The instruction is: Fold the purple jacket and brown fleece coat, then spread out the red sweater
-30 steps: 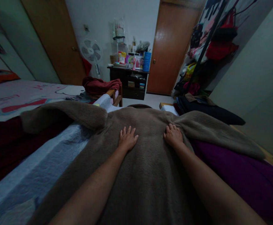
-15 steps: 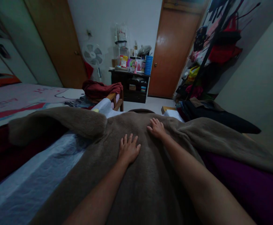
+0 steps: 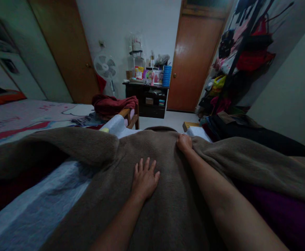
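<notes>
A brown, fleecy long-sleeved coat point(image 3: 152, 153) lies spread face down or back up, I cannot tell which, with its collar at the far end. Its left-hand sleeve point(image 3: 76, 141) and right-hand sleeve point(image 3: 246, 157) stretch out to either side. Flat on the middle of the cloth rests my left hand point(image 3: 145, 179), fingers spread. My right hand point(image 3: 185, 142) is closed at the shoulder seam near the collar, its curled fingers gripping the fabric. The fingertips there are hidden.
Under the coat is a pale blue quilted surface point(image 3: 37, 205), with purple cloth point(image 3: 267, 205) at right. Dark folded clothes point(image 3: 257, 130) lie beyond the right sleeve. A red cloth point(image 3: 115, 104) hangs over a wooden frame. Farther off stand a fan point(image 3: 105, 66) and a black cabinet point(image 3: 145, 90).
My right hand has gone from lying open near the collar to closing on the fabric slightly to the right. My left hand stays flat in about the same place. The view has tilted up slightly.
</notes>
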{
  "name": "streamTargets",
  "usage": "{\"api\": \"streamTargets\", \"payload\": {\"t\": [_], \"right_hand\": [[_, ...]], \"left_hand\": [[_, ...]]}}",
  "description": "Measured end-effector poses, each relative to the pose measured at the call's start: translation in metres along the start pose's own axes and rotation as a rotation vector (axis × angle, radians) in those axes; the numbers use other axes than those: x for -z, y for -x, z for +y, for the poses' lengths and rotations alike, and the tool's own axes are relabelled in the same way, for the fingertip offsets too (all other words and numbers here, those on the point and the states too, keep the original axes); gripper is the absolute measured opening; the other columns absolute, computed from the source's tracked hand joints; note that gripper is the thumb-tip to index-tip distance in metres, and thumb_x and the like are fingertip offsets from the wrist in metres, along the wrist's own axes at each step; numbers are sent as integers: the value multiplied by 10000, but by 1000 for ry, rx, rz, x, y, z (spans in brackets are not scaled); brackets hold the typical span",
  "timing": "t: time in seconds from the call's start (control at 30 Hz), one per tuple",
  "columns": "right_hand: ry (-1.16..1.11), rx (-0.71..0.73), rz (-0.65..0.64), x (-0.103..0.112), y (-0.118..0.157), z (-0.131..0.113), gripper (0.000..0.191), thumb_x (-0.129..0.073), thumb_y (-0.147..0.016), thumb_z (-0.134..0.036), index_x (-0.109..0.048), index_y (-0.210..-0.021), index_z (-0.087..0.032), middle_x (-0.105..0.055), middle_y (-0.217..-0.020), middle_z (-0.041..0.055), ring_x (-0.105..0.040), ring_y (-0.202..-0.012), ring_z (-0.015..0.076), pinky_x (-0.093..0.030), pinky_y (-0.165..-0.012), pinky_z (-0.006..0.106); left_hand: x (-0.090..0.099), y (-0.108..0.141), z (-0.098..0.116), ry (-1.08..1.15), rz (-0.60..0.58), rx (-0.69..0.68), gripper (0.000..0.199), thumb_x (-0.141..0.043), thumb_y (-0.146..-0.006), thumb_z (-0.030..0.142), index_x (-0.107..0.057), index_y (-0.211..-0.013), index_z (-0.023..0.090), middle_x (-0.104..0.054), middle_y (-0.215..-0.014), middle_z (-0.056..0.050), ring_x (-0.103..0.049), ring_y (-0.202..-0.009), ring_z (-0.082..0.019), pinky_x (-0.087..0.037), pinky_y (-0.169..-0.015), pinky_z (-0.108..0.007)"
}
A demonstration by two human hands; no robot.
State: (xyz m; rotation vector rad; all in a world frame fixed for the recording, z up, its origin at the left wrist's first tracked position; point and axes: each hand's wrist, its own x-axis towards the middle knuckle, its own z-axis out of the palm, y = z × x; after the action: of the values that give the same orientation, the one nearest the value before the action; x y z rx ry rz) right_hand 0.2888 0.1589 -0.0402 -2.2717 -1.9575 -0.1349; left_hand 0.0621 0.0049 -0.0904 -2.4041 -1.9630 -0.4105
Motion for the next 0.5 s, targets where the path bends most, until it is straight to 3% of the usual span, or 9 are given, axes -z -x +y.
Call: {"api": "streamTargets", "payload": {"t": [0.13,0.2,0.27,0.33,0.4,0.5], "right_hand": [[30,2,45,0,-17,14,438,-373,-976,-373,-593,-1259,-121,-523,-1376,176,-326,-1362,307,-137,-1126,457],[44,-55,-10,-1,-24,20,502,-344,-983,-454,-618,-1240,-121,-555,-1338,188,-340,-1351,347,-87,-1120,539],[36,-117,-84,1,-31,25,541,-292,-993,-475,-664,-1183,-131,-618,-1244,189,-446,-1264,355,-148,-1090,568],[18,-151,-117,5,-40,28,525,-294,-994,-439,-691,-1138,-128,-642,-1188,196,-520,-1176,342,-278,-1029,528],[12,-162,-118,9,-48,31,459,-377,-970,-408,-692,-1137,-119,-641,-1176,206,-543,-1136,335,-369,-951,464],[8,-142,-117,12,-55,34,364,-521,-908,-348,-677,-1160,-138,-641,-1177,195,-551,-1113,323,-395,-906,420]], "left_hand": [[0,1,0,-10,19,-1,550,-363,-949,515,-458,-1437,281,-393,-1532,-60,-268,-1433,-343,-211,-1153,-528],[-1,2,0,-11,22,-1,549,-365,-949,517,-459,-1437,283,-396,-1531,-61,-269,-1433,-343,-218,-1152,-526],[-2,2,0,-10,29,-3,550,-360,-951,519,-457,-1439,284,-396,-1531,-60,-268,-1434,-343,-219,-1153,-525],[-2,2,-1,-8,30,-3,552,-354,-952,521,-453,-1442,285,-394,-1532,-59,-264,-1436,-342,-215,-1155,-524],[-2,2,0,-6,23,0,555,-351,-952,524,-452,-1443,285,-391,-1534,-57,-258,-1439,-342,-208,-1159,-524],[-2,1,0,-3,13,3,558,-354,-950,526,-457,-1441,282,-389,-1536,-56,-252,-1441,-345,-198,-1163,-522]]}}
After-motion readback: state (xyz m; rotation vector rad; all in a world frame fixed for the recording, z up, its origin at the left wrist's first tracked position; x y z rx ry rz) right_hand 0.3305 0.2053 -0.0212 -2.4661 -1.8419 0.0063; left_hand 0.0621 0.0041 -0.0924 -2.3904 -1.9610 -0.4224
